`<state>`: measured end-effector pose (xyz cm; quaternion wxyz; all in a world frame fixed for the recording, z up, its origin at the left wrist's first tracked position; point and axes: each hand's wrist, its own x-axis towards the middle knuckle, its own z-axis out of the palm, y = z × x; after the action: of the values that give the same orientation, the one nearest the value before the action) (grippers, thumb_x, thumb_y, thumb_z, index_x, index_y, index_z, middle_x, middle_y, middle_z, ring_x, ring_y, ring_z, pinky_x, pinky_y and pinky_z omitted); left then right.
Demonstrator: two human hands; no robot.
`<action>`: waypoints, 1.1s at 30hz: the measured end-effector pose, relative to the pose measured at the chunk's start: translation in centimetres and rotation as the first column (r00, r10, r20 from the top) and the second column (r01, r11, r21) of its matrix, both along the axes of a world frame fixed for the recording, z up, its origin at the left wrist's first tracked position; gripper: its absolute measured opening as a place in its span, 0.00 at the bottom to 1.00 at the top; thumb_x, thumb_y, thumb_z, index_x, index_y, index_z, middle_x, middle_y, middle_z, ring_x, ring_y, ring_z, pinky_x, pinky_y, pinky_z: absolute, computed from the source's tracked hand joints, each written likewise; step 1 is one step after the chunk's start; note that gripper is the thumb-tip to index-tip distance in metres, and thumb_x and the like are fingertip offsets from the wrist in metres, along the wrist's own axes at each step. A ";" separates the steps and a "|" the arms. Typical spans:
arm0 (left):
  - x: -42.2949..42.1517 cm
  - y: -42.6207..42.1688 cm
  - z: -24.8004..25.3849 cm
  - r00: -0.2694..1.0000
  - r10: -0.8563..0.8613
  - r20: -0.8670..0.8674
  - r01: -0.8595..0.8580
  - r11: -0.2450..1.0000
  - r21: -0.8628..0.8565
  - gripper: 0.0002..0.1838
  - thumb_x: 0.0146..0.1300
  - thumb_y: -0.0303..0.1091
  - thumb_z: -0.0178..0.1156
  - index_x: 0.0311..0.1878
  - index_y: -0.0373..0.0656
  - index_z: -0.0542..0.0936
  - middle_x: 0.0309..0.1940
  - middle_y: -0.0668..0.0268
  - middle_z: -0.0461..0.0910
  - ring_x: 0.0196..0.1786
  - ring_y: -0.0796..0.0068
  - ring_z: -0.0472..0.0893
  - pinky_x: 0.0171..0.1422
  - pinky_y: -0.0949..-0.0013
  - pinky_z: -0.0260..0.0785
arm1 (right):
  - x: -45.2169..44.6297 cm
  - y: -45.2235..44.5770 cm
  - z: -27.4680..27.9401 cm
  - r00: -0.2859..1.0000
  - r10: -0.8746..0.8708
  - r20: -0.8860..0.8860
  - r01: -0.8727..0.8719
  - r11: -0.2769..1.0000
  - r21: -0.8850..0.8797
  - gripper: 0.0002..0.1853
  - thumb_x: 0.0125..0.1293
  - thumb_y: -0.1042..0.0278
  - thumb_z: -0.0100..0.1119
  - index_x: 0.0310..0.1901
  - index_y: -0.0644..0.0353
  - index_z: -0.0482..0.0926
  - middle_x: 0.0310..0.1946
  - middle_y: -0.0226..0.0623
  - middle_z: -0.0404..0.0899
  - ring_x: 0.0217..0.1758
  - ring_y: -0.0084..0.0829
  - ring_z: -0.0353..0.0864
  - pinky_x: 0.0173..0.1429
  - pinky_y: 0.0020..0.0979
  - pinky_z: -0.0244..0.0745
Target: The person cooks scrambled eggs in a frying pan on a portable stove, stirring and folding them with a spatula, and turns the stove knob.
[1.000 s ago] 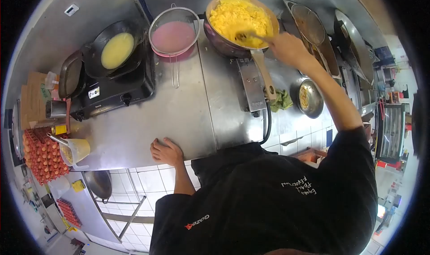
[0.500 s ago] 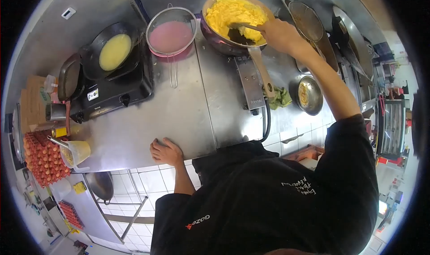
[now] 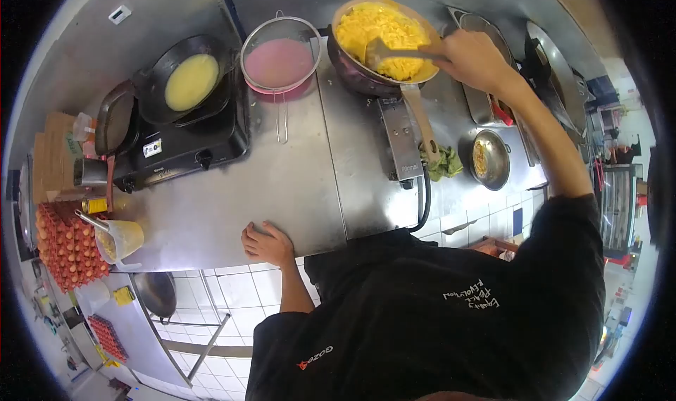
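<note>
My right hand (image 3: 479, 57) is closed around the handle of a grey spatula (image 3: 403, 53). The spatula's head rests in yellow scrambled egg (image 3: 366, 24) inside a deep frying pan (image 3: 360, 76). This pan sits on a small burner (image 3: 401, 137), its beige handle (image 3: 421, 119) pointing towards me. On the steel counter's front edge, my left hand (image 3: 268, 245) lies with fingers spread, holding nothing. Left of the egg pan is a wire strainer (image 3: 282, 28) over a pink bowl (image 3: 282, 95).
A black wok (image 3: 151, 84) with pale yellow liquid stands on a black gas stove (image 3: 190, 137). Stacked egg trays (image 3: 67, 246) and a plastic jug (image 3: 128, 237) are at the left. A green cloth (image 3: 445, 163) and a small metal bowl (image 3: 501, 163) lie right of the burner.
The spatula's head has swept through the egg, and egg now covers the dark bare patch of pan. My left hand stays on the counter edge. The view has shifted slightly.
</note>
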<state>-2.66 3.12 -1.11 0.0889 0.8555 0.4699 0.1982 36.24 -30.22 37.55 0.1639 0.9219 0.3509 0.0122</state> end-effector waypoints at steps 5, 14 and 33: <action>0.2 0.0 0.3 1.000 -0.009 -0.028 0.008 1.000 -0.022 0.28 0.81 0.54 0.55 0.69 0.41 0.77 0.70 0.55 0.76 0.77 0.51 0.71 0.82 0.40 0.54 | 2.6 1.3 -2.9 0.895 0.445 0.011 -0.427 0.865 -0.263 0.28 0.70 0.68 0.64 0.71 0.37 0.86 0.40 0.38 0.93 0.38 0.43 0.93 0.42 0.44 0.87; 0.1 0.2 0.0 1.000 -0.007 -0.025 0.007 1.000 -0.004 0.27 0.82 0.56 0.53 0.69 0.44 0.78 0.71 0.55 0.76 0.76 0.51 0.72 0.82 0.40 0.55 | 7.2 3.6 -6.2 0.984 -0.071 0.161 0.071 0.997 0.006 0.10 0.72 0.68 0.63 0.45 0.60 0.92 0.40 0.50 0.94 0.44 0.49 0.96 0.48 0.47 0.91; 12.7 -15.7 42.1 0.202 -0.013 0.979 0.545 -0.829 -0.123 0.19 0.81 0.35 0.61 0.68 0.39 0.79 0.60 0.61 0.85 0.59 0.66 0.86 0.64 0.60 0.80 | 0.7 -3.8 -4.6 0.979 -0.081 -0.185 0.116 0.975 0.188 0.21 0.83 0.54 0.57 0.61 0.60 0.90 0.47 0.60 0.90 0.52 0.63 0.90 0.57 0.54 0.84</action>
<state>10.05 -12.60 41.00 0.8582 0.3802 -0.2791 -0.2024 36.90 -33.99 32.97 0.0399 0.9473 0.3148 -0.0428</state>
